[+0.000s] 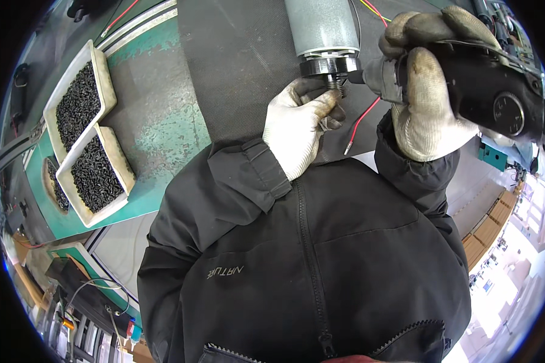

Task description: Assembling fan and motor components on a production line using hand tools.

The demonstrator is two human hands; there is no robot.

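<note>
Fingers [322,106] of your left hand [293,124] grasp the ridged shaft [334,83] below the grey cylinder [322,27], while your right hand [429,112] clasps a black power tool [481,81].

I look through 1 head-worn fisheye, steeply down over the black jacket [369,266], left hand [295,128] and right hand [431,106] close.

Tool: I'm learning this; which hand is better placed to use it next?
Likely the right hand: it grips the tool, tip near the cylinder; the left hand is at the cylinder's black end.
</note>
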